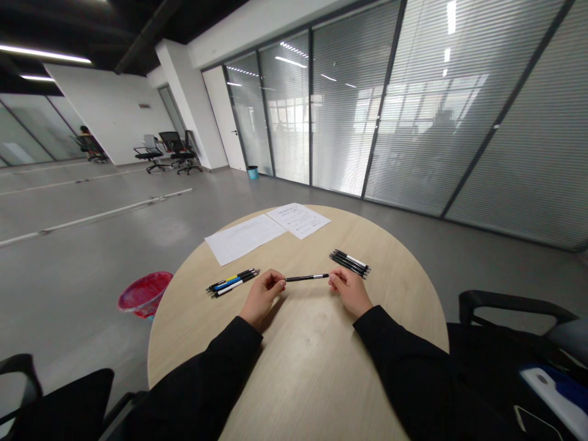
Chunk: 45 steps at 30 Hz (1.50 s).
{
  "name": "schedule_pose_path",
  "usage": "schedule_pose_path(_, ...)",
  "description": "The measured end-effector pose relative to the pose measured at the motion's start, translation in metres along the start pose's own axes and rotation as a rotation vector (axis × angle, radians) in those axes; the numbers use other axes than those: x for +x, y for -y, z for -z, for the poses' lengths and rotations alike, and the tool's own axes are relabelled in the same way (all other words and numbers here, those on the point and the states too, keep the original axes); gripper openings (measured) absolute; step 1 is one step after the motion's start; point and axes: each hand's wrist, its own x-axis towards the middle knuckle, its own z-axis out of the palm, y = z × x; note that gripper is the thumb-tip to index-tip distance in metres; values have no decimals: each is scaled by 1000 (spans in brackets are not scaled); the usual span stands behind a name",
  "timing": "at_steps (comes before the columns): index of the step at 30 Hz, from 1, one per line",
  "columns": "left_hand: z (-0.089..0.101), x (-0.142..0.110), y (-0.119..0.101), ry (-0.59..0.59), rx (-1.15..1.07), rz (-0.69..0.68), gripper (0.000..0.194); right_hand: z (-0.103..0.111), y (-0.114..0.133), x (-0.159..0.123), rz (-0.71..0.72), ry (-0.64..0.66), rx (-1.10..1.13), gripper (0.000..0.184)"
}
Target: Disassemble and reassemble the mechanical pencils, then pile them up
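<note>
I am looking into an office with a bare grey floor (82, 263) and a glass partition with slatted blinds (340, 122). The round, pale wood-grain surface (303, 367) is filling the foreground, with two printed white paper sheets (248, 239) lying towards its far edge. My left hand (263, 294) and right hand (350, 291) are pinching opposite ends of one slim black pen with a white band (305, 278), their grip holding it between a mixed-colour pen cluster (233, 283) and a mostly black pen cluster (346, 262). I am judging the work midway; which cluster is finished, I am not managing to tell.
</note>
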Motion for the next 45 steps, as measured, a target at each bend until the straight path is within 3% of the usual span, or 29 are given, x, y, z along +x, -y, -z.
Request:
schedule_pose_path(38, 1, 1, 4, 12, -34, -4, 18, 2, 3, -2, 52, 32, -95, 26)
schedule_pose_path(45, 0, 1, 4, 1, -16, 14, 18, 0, -2, 1, 44, 2, -17, 25)
